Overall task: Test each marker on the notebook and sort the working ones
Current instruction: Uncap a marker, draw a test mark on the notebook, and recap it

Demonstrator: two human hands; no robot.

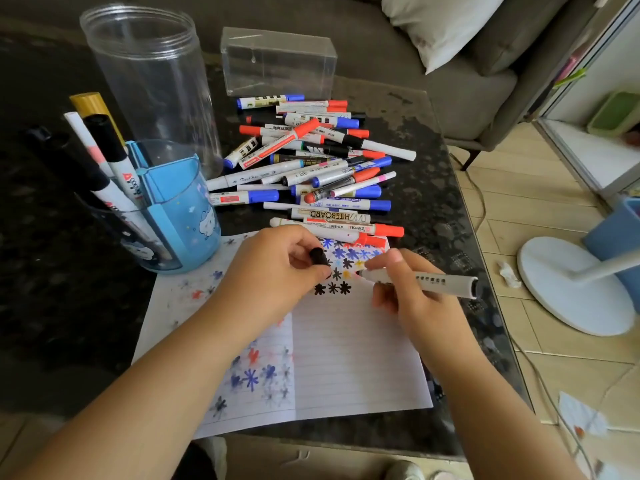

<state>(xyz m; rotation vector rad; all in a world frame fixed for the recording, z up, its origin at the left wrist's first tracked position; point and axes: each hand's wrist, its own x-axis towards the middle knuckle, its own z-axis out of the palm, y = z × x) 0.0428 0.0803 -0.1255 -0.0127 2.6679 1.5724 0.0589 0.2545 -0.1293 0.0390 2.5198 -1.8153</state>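
Note:
An open lined notebook (346,358) lies on the dark table, with star-shaped test marks in black, blue, red and yellow near its top. My right hand (408,296) grips a white marker (436,281), uncapped, its tip resting on the page beside the black stars. My left hand (273,268) pinches the marker's black cap (318,256) just above the page. Behind the notebook lies a pile of several markers (311,164) with red, blue and black caps. A blue cup (180,216) at the left holds several markers upright.
A tall clear plastic jar (152,81) stands behind the blue cup, and a clear rectangular box (277,64) sits at the table's far side. A grey sofa with a white pillow (440,26) is beyond. A white fan base (575,289) stands on the floor to the right.

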